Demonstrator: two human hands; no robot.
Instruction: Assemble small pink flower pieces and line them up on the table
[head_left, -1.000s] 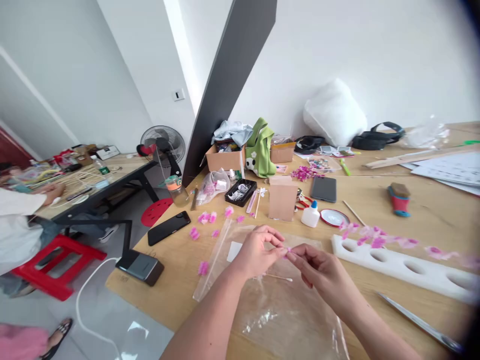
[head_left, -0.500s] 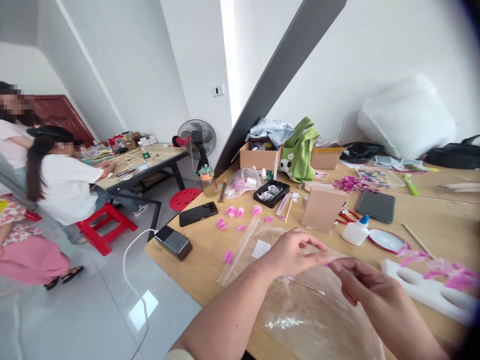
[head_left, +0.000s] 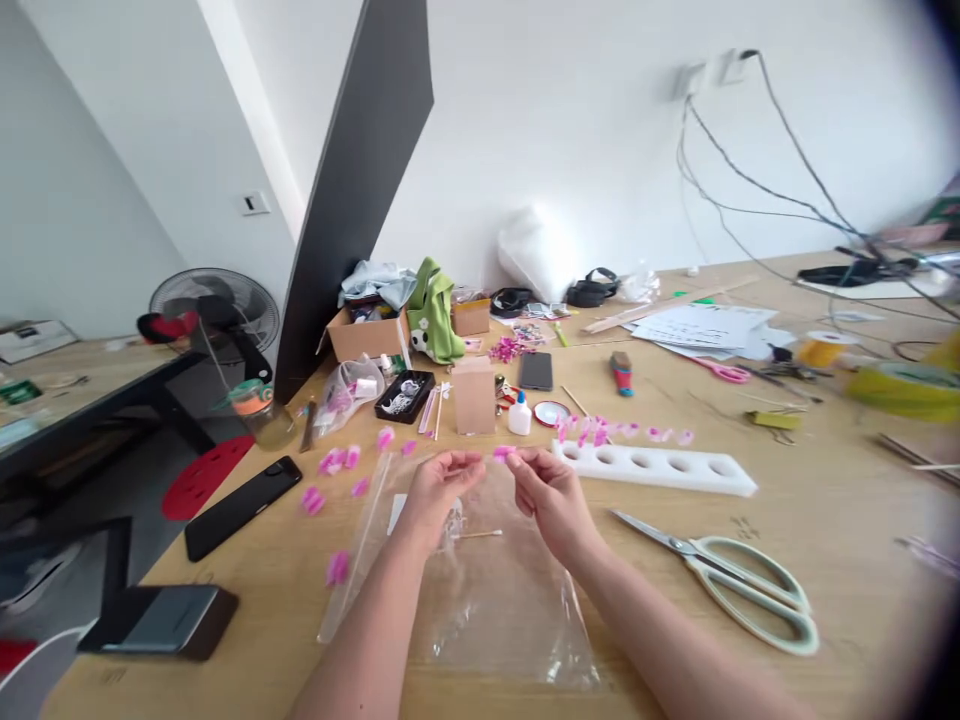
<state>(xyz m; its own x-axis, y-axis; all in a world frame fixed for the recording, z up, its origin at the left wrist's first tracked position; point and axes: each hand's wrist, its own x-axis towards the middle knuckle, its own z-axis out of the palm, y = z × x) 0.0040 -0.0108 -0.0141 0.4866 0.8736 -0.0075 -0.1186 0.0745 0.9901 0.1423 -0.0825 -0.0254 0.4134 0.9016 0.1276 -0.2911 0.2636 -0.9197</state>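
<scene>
My left hand (head_left: 441,488) and my right hand (head_left: 546,492) hover over a clear plastic bag (head_left: 480,590) lying flat on the wooden table (head_left: 825,500). The right hand's fingertips pinch a small pink petal piece (head_left: 504,453). The left hand's fingers are curled, thumb near forefinger, a short gap from the right; nothing shows in them. A cotton swab (head_left: 480,534) lies on the bag just under the hands. Several pink petal pieces (head_left: 330,462) are scattered left of the bag.
A white foam strip with holes (head_left: 660,470) and pale green scissors (head_left: 735,575) lie to the right. A glue bottle (head_left: 519,414), small cardboard box (head_left: 474,396), black tray (head_left: 405,394) and phones (head_left: 240,506) sit behind and left. A fan (head_left: 214,312) stands beyond the table's left edge.
The view has swung right and pulled back, and the people at the left table have left the view. My hands have drawn slightly apart; the right keeps the pink piece.
</scene>
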